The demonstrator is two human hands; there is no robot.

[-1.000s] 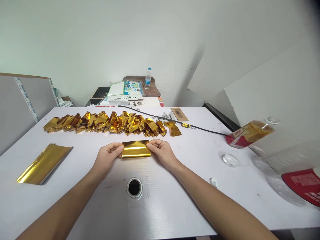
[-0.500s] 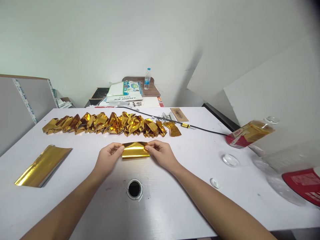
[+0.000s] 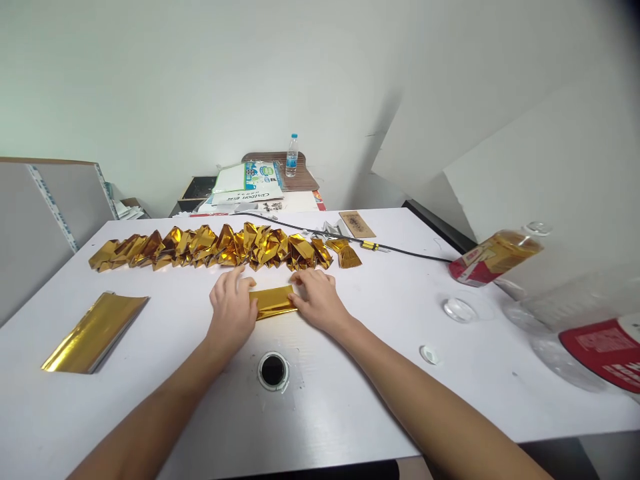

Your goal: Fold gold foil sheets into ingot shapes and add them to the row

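Note:
A folded strip of gold foil paper (image 3: 273,301) lies low over the white table in front of me, with a crease along its near side. My left hand (image 3: 233,307) holds its left end, thumb at the edge and the other fingers curved above. At the right end, my right hand (image 3: 320,300) has its thumb on the paper and its fingers bent over the far corner. Beyond both hands stretches a long row of folded gold foil pieces (image 3: 205,247). A stack of flat gold foil sheets (image 3: 97,333) rests to the left.
A black cable (image 3: 410,256) crosses behind the row, near a brown card (image 3: 357,225). On the right are a tilted bottle of amber liquid (image 3: 495,257), a clear lid (image 3: 459,310), a white cap (image 3: 429,354) and a large clear container (image 3: 545,320). A round hole (image 3: 273,371) sits nearer me.
The foil strip has been lowered and its near side now shows a fold. My left hand has turned palm down, and the fingers of both hands have moved over the paper's ends.

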